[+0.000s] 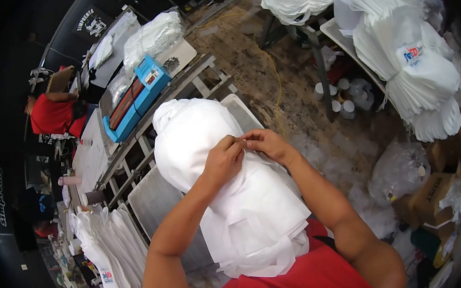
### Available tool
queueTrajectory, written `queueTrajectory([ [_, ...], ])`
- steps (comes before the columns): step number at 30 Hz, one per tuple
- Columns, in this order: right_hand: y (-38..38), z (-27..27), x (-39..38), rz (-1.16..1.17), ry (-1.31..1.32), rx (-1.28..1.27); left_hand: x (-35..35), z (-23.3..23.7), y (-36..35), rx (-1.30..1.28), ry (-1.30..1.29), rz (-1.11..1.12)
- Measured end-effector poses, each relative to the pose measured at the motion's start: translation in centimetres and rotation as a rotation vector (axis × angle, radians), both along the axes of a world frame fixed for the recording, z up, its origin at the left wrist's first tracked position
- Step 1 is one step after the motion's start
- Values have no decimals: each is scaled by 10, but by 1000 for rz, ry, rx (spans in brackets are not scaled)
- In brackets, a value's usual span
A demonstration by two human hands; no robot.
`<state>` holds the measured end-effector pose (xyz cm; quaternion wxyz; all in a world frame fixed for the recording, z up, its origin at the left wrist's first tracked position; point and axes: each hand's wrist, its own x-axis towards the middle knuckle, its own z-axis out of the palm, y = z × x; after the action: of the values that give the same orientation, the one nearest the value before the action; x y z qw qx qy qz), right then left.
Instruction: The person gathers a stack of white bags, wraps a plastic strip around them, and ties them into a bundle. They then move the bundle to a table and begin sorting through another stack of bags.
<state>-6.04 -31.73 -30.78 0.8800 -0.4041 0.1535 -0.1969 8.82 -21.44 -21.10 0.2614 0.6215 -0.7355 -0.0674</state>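
Observation:
A large bundle of white fabric bags (254, 214) lies in front of my body, narrowed around its middle, with loose straps at the near end. My left hand (225, 159) rests over the narrowed part, its thumb and fingers pinched together. From the other side my right hand (266, 145) meets it, fingertips also pinched and touching those of the left. Whatever is between the fingertips is too small to make out. Beneath the bundle is a grey board (161, 198).
A blue machine (137, 100) stands on the table at upper left, near plastic-wrapped packs (152, 39). Printed white bags (111, 258) are stacked at lower left. Tied bags (409, 65) fill the right table. Cardboard boxes (427, 200) sit below. A person in red (58, 113) is at far left.

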Motion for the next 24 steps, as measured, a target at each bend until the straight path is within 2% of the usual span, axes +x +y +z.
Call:
queueTrajectory([
  [2, -2, -14, 1, 27, -46, 18, 2, -3, -1, -79, 60, -60],
  [6, -2, -32, 6, 65, -214, 54, 5, 2, -1, -65, 115, -92],
  [8, -3, -23, 3, 45, -166, 29, 7, 4, 1, 146, 290, -6],
  [10, -4, -21, 1, 23, -117, 4, 6, 1, -2, 86, 327, -1],
  [12, -8, -31, -2, -193, 300, -593, 9, 1, 0, 24, 359, 5],
  [13, -7, -28, -11, -193, 300, -587, 13, 1, 3, 42, 374, 82],
  [15, -10, -18, -33, -281, 573, -765, 15, 4, 3, 49, 394, 165],
  [16, -6, -27, -33, -370, 490, -915, 14, 7, 5, 154, 475, 187],
  [17, -2, -30, -32, -363, 493, -912, 11, 9, 8, 260, 557, 210],
  [18, 1, -31, -29, -413, 534, -927, 10, 7, 12, 263, 559, 212],
  [20, -2, -27, -16, -479, 564, -948, 14, 2, 15, 322, 832, 229],
  [21, -2, -23, -11, -490, 336, -341, 14, 1, 16, 321, 829, 227],
  [22, -1, -19, -8, -461, 98, 259, 14, 0, 17, 278, 949, 210],
  [23, -1, -14, -8, -457, 99, 255, 15, -2, 19, 232, 1069, 194],
  [24, 0, 4, -11, -421, -11, 424, 17, -1, 20, 227, 1072, 199],
])
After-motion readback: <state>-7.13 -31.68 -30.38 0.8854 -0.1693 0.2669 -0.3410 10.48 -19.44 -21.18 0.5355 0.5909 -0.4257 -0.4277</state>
